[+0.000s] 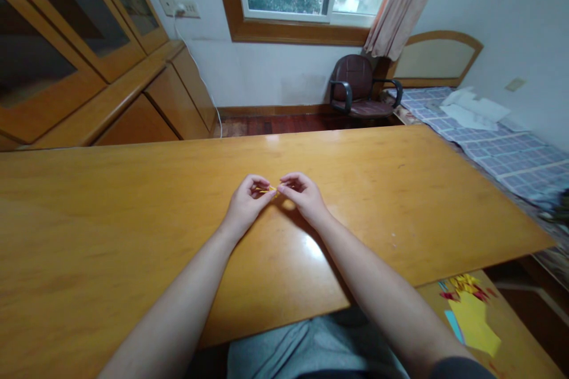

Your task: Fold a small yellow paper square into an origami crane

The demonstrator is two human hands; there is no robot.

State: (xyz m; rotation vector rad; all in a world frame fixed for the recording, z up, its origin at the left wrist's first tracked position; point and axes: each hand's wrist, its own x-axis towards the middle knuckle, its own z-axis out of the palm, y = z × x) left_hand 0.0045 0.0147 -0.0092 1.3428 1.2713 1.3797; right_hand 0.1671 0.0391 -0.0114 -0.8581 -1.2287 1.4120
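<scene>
Both hands meet over the middle of the wooden table (pixel 146 207). My left hand (pixel 249 198) is closed in a pinch on a small, thin yellow piece (pixel 273 190), perhaps a folded paper strip; its exact shape is too small to make out. From the other side, the thumb and fingertips of my right hand (pixel 303 194) pinch the same yellow piece. The fingers cover most of it, and it is held just above the tabletop.
At the lower right, a lower surface bears yellow paper (pixel 475 323), a blue strip (pixel 454 327) and a pile of yellow and red pieces (pixel 464 284). Beyond the table stand an armchair (pixel 358 86), a bed (pixel 502 145) and a wooden cabinet (pixel 146 100).
</scene>
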